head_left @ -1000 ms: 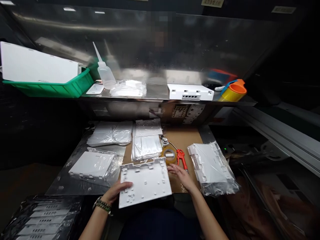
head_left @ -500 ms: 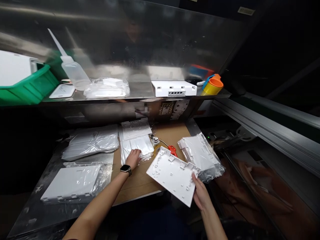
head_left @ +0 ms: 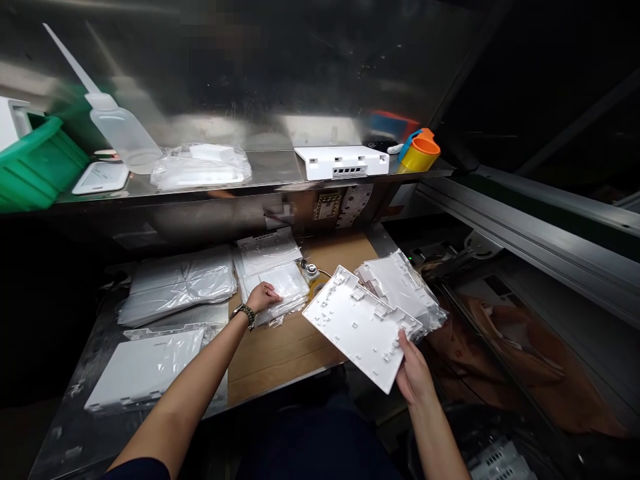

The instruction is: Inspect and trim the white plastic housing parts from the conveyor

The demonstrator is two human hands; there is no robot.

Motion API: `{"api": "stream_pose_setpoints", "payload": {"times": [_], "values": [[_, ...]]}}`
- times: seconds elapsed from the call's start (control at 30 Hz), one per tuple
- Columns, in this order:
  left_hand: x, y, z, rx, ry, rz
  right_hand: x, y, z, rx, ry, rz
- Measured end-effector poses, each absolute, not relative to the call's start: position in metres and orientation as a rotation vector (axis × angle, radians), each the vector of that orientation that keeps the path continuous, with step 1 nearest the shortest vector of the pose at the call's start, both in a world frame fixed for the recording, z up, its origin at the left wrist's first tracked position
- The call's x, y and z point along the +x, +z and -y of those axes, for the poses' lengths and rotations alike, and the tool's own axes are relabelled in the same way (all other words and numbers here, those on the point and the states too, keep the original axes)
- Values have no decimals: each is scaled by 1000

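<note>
My right hand [head_left: 414, 372] grips a white plastic housing panel [head_left: 357, 327] by its right end. The panel is tilted above the bench, its clips and posts facing me. At the stack of clear plastic bags [head_left: 287, 283], my left hand [head_left: 261, 297] has its thumb and fingers pinched together at a bag's front edge; how much is between them is hard to see. A white perforated panel [head_left: 267, 248] lies on the back part of that stack. Right behind the held panel are white panels in clear plastic [head_left: 400, 283].
Another bag stack [head_left: 180, 277] and a wrapped white housing [head_left: 145, 367] lie on the left. A shelf [head_left: 273, 175] above carries a squeeze bottle [head_left: 123, 137], a white housing [head_left: 345, 163], a tape dispenser [head_left: 421, 152] and a green bin [head_left: 40, 163]. A metal rail [head_left: 525, 230] runs along the right.
My left hand has gone from fingers lying on the bags to a pinch at their edge. The held panel has moved slightly right and up in view, covering the orange-handled tool. The camera view has shifted.
</note>
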State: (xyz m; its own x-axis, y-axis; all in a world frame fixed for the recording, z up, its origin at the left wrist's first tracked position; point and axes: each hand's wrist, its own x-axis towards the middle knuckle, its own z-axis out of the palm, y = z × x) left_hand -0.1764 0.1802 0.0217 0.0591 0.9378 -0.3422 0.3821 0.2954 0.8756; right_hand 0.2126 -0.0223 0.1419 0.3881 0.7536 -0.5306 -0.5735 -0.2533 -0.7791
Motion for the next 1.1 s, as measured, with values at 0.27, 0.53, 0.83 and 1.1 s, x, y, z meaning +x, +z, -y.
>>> {"api": "stream_pose_setpoints", "payload": {"times": [0.27, 0.53, 0.83, 1.1], "values": [[-183, 17, -175, 1298, 710, -1457, 133, 125, -6, -1477, 1114, 654], [-172, 21, -173, 1629, 687, -1541, 63, 117, -23, -1414, 1135, 921], [-175, 32, -171, 1683, 556, -1633, 69, 117, -17, -1439, 1111, 890], [-179, 42, -181, 1725, 467, -1659, 60, 114, -15, -1381, 1096, 941]]}}
